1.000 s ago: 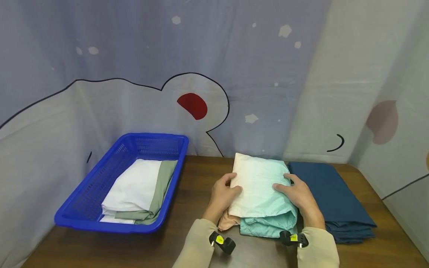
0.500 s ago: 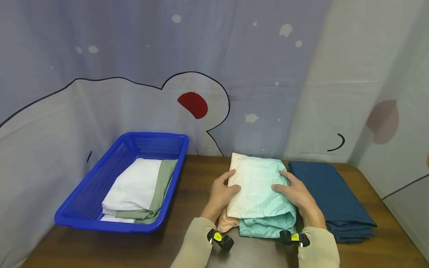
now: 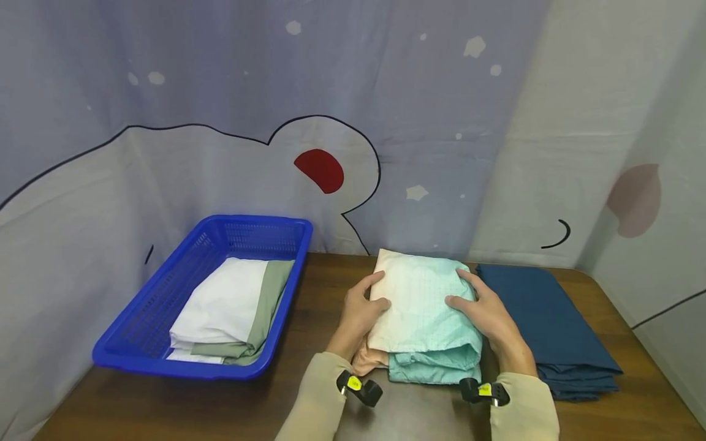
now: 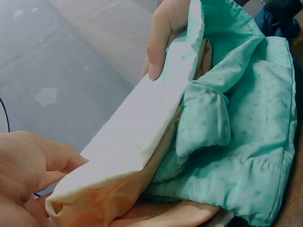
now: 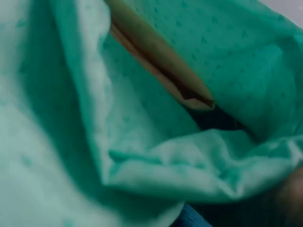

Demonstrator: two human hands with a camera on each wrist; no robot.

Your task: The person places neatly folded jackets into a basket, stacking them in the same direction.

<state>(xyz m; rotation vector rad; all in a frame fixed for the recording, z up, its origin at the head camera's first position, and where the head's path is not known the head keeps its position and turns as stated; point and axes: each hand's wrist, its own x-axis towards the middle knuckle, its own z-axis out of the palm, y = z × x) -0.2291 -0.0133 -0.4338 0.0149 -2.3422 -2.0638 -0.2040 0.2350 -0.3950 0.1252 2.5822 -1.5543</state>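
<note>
on the bench [image 3: 83, 401], straight ahead in the head view, i have the folded cloth [image 3: 421, 300], mint green fading to cream, set between both hands. the left hand [image 3: 358, 313] holds its cream edge and the right hand [image 3: 489, 311] its mint edge, each partly closed, thumb on top and fingers parted along the side. holding opposite edges probably keeps the layers together and square. whether the underside is off the bench, i cannot tell. the blue basket [image 3: 149, 369] stands well apart on the left, a white and green cloth [image 3: 226, 300] folded in it; a dark blue cloth [image 3: 543, 324] lies folded just beside the right hand, likely kept aside to leave the middle for working.

from the left wrist, i see the left hand at the peach-coloured corner and the right hand's fingers over the far end of the pale top face. mint folds bulge loosely next to it, so i judge the upper layers are held more surely than the lower ones.

from the right wrist, mint fabric fills most of my view, a peach strip tucked inside the fold. that view alone is too close and blurred for me to tell the right hand's grip.
</note>
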